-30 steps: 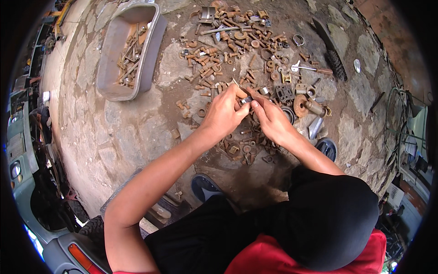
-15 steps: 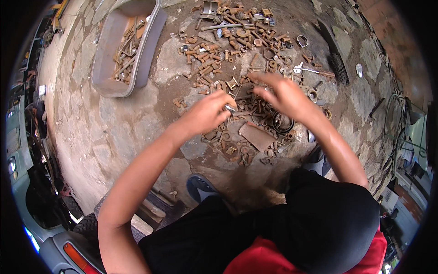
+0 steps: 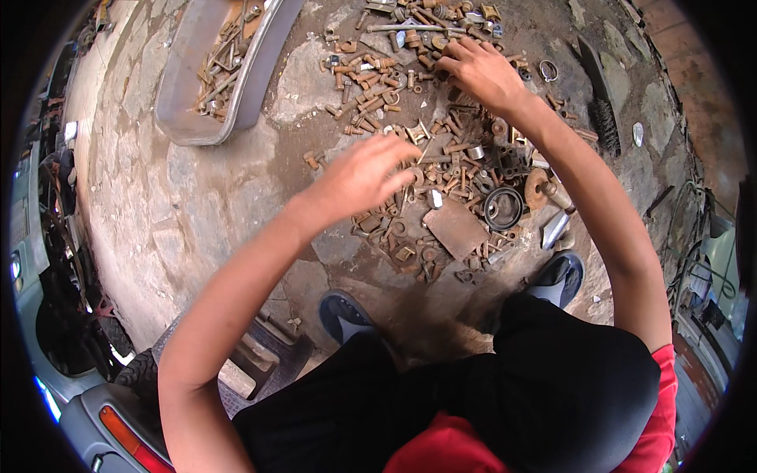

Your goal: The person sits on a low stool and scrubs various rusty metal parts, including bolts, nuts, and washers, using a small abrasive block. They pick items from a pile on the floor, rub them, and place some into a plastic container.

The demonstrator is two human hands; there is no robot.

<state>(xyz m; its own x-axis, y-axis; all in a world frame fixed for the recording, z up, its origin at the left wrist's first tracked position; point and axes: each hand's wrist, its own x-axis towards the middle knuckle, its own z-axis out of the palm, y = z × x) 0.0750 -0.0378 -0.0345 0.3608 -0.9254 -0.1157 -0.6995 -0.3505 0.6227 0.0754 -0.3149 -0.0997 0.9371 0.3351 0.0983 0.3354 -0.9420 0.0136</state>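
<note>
My left hand (image 3: 367, 173) hangs above the near part of the scatter, fingers loosely bent and the thumb apart from them; I make out nothing in its grasp. My right hand (image 3: 485, 75) reaches to the far heap, fingers curved down at the rusty bolts (image 3: 426, 60), and from my end I cannot tell whether the tips pinch one or merely touch. Those bolts lie loose on the stone floor (image 3: 221, 205), near the long rod (image 3: 414, 28).

I'd bring the right fingertips down on either side of a single shank, settle lightly, then lift straight up so its neighbours aren't dragged along (rust makes everything cling, I suspect). The left is best cupped and low, clear of the flat rusty plate (image 3: 457, 229) and the black ring (image 3: 487, 210) to its right. The small bright piece (image 3: 436, 199) at the plate's upper corner could easily be nudged into the clutter, so I'd swing wide of it. The grey bin (image 3: 177, 79) stands well apart, rods inside.
</note>
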